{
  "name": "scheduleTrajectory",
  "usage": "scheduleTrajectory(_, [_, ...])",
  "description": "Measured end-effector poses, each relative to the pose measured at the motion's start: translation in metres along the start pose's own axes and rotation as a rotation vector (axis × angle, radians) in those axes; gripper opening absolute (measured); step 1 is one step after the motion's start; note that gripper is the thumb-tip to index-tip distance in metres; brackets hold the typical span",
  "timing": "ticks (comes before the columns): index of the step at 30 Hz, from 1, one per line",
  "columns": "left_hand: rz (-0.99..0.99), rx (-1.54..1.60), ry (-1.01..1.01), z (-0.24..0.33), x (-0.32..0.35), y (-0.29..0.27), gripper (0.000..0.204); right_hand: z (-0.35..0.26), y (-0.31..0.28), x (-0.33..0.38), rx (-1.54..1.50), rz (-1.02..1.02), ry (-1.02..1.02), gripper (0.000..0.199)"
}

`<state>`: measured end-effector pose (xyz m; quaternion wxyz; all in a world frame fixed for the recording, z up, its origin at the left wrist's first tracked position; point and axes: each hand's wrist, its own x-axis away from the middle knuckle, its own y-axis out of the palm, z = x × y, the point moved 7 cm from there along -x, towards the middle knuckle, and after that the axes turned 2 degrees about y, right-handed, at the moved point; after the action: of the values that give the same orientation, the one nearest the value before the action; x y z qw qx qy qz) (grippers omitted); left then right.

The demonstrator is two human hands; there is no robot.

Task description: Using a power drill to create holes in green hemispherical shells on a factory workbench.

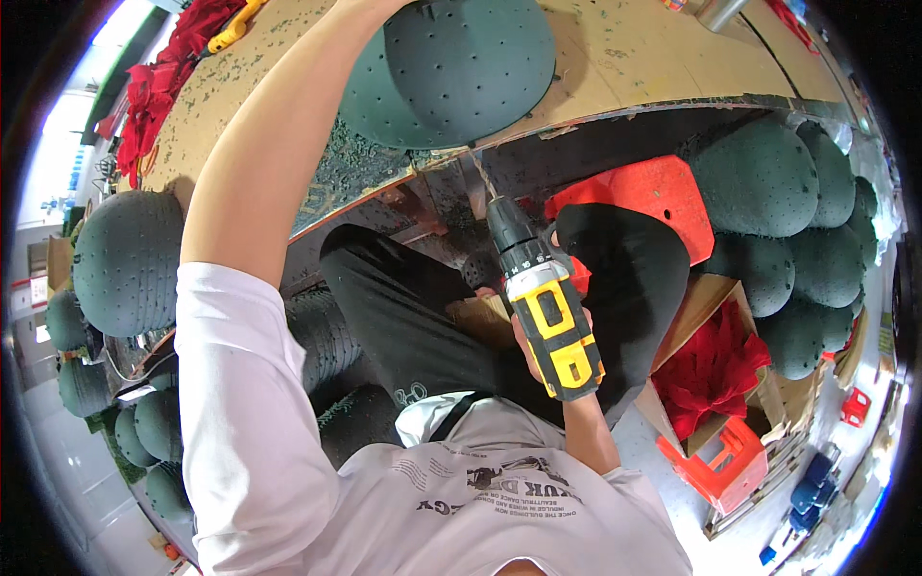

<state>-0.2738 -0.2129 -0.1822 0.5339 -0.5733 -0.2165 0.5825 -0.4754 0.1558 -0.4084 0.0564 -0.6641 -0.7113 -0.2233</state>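
A dark green dome-shaped shell [471, 72], dotted with small holes, rests at the near edge of the worktable. My left arm stretches up to its far left side; only the edge of my left hand [376, 6] shows at the top rim, and its fingers are out of sight. In my right hand [525, 348] is a yellow and black cordless drill [552, 331], held above my lap with the fingers wrapped round it. Its twist bit [482, 173] points up at the shell's near rim; whether the tip touches, I cannot tell.
Green shavings [351, 178] litter the cardboard-covered table [634, 58]. Stacked green domes [130, 264] stand left, and more domes [759, 178] are piled right. By my right leg are a red plastic stool [663, 197] and a cardboard box [706, 298] holding red cloth [711, 370].
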Motion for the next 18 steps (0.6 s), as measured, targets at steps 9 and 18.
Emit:
scheduleTrajectory(9, [-0.040,0.017,-0.003,0.003,0.009,0.003,0.026,-0.023,0.007,-0.013,0.447,0.036,-0.295,0.032])
scheduleTrajectory(18, [0.030,0.006,-0.021,0.000,0.008,0.003,0.027,-0.025,0.018,-0.024,-0.061,0.006,-0.151,0.021])
